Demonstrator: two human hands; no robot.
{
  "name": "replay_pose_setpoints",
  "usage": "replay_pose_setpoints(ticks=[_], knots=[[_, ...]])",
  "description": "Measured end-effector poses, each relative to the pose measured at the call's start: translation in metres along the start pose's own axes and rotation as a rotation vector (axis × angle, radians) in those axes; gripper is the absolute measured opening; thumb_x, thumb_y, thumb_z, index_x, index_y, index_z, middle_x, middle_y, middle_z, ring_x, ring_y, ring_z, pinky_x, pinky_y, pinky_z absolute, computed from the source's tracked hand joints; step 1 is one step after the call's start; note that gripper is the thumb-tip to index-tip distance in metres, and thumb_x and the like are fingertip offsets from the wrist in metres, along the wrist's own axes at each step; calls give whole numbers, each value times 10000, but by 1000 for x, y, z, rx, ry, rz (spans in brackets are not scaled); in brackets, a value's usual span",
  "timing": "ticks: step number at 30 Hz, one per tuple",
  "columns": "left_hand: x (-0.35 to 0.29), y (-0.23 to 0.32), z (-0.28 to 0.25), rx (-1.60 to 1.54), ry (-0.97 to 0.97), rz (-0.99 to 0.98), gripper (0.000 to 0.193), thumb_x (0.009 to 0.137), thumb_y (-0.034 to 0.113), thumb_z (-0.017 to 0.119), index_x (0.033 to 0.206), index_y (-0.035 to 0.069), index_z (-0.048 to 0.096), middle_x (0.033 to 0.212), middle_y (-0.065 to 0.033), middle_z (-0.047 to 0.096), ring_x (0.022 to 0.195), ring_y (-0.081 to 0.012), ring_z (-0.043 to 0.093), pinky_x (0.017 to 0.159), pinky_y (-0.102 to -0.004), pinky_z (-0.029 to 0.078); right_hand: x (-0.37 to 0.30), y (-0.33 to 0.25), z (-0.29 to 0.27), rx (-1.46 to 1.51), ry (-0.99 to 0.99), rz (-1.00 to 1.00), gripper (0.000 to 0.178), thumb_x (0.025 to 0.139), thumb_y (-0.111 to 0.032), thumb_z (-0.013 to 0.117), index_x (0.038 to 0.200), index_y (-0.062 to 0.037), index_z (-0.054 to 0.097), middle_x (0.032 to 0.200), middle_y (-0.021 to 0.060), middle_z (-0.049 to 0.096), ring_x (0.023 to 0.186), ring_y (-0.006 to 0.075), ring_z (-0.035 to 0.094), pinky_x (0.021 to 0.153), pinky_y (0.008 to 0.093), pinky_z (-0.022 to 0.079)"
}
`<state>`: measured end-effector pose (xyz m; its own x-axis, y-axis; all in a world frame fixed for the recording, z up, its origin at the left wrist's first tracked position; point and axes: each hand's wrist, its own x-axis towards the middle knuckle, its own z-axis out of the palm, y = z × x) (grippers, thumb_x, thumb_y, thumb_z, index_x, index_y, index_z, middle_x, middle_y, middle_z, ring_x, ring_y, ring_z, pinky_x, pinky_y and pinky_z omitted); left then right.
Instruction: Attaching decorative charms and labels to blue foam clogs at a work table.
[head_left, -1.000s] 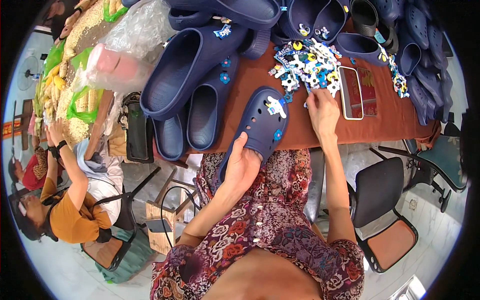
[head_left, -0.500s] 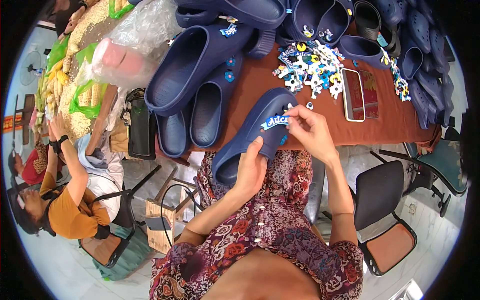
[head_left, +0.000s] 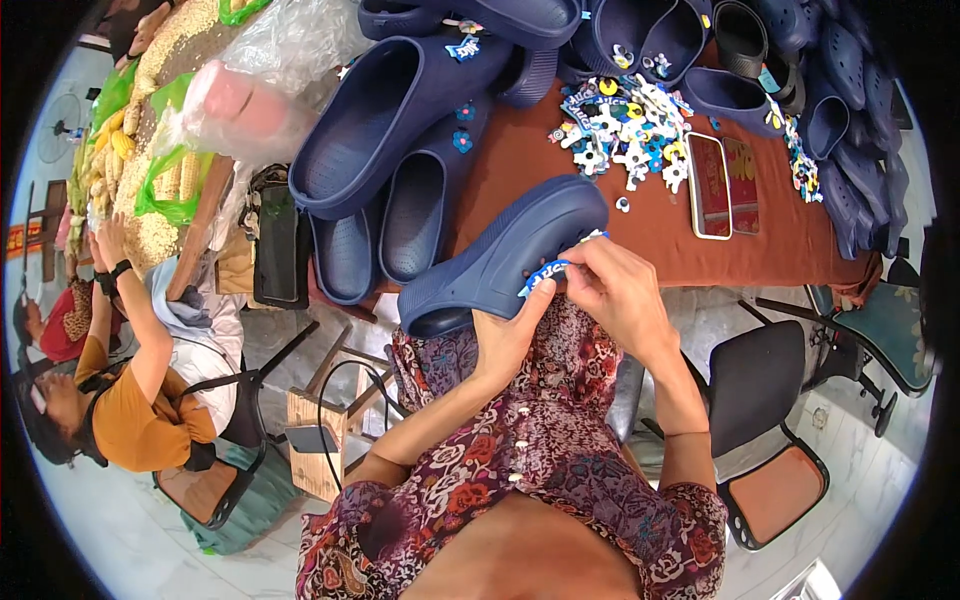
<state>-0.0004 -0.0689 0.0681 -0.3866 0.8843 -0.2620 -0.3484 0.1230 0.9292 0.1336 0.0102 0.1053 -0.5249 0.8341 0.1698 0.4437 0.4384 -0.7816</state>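
A navy blue clog is held over the table's near edge, turned onto its side with its toe to the upper right. My left hand grips it from below, thumb against the upper. On that upper lies a blue-and-white banner-shaped shoe charm. The fingers of my right hand are pinched at the charm's right end, and the fingertips are partly hidden. Another small, light-coloured charm shows near the toe, just above the right hand.
Mixed charms lie heaped on the brown cloth, beside a white-edged phone. Navy clogs crowd the left and back. A black chair stands at right. Left, another person sits beside corn kernels.
The clog has rolled onto its side and tipped flatter, its upper now facing me and its sole side away. Both hands have turned with it, the right still at the charm.
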Motion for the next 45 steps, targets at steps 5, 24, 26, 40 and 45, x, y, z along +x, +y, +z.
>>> replay_pose_setpoints(ticks=[5,24,26,40,45], knots=[[1,-2,-5,161,-24,175,279,861,83,726,1100,-34,645,1053,-78,662,952,-144,616,851,-289,493,-4,0,3,-6,87,34,133,793,-9,685,904,-39,617,784,104,593,680,287,607,617,379,497],[-6,-25,-9,168,-74,326,254,811,0,726,1058,-33,673,971,-76,692,859,-150,649,780,-286,515,-26,8,6,100,120,28,174,748,-37,787,891,-30,689,823,79,671,747,222,658,656,333,517],[-6,-26,-10,216,-110,313,257,809,6,727,1058,-26,675,966,-85,694,844,-162,655,766,-295,517,-27,8,5,149,115,106,148,754,-47,787,870,-28,696,810,78,671,752,209,662,659,324,515],[7,-27,-9,315,-163,299,237,908,71,646,1107,-56,628,1014,-140,665,924,-239,639,830,-369,500,9,18,0,270,-48,425,145,783,-128,771,792,-5,695,643,47,669,566,79,613,555,249,490],[9,-32,-9,335,-88,383,284,927,85,636,1167,-61,594,1112,-133,640,1012,-217,612,896,-355,480,11,20,4,287,-31,448,172,779,-166,788,799,-14,708,642,34,676,566,75,615,558,249,495]])
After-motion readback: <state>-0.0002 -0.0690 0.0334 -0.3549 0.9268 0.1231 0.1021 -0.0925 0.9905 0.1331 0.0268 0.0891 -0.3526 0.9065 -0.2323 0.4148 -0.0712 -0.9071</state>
